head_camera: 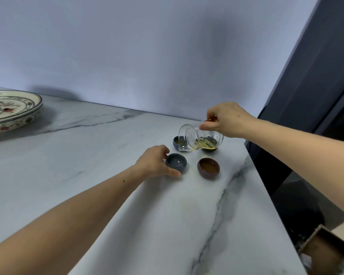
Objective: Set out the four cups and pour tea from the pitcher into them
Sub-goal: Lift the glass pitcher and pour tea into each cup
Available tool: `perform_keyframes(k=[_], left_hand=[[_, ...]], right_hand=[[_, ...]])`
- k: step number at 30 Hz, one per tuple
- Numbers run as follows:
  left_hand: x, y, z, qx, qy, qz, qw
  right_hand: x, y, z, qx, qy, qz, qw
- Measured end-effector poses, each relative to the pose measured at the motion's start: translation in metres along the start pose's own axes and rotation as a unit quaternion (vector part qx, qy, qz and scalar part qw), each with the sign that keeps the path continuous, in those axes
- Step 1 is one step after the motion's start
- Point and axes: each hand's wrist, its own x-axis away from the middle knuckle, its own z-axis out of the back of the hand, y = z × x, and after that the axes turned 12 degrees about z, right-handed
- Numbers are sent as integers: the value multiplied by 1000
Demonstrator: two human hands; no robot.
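My right hand (pixel 227 120) grips the handle of a clear glass pitcher (pixel 199 138), tipped on its side with the spout down and to the left over a blue cup (pixel 176 142) at the back. Yellow tea pools in the pitcher's lower side. A dark cup (pixel 212 149) is mostly hidden behind the pitcher. My left hand (pixel 155 163) holds the side of a blue-grey cup (pixel 176 162) at the front left, thumb and fingers around it. To its right stands a brown cup (pixel 208 167) with amber tea in it.
A marble counter (pixel 107 185) carries everything, its right edge (pixel 266 185) dropping off close to the cups. Stacked floral plates (pixel 12 111) sit at the far left. A pale wall runs behind; a brown box (pixel 326 249) lies low on the right.
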Motion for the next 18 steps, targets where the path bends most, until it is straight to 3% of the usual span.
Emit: perform_keyframes(k=[6, 18], left_hand=[[1, -3, -9, 26, 40, 7, 999], [5, -3, -12, 23, 43, 1, 999]], right_hand=[[2, -13, -2, 43, 6, 27, 999], [6, -39, 8, 115, 10, 83, 990]])
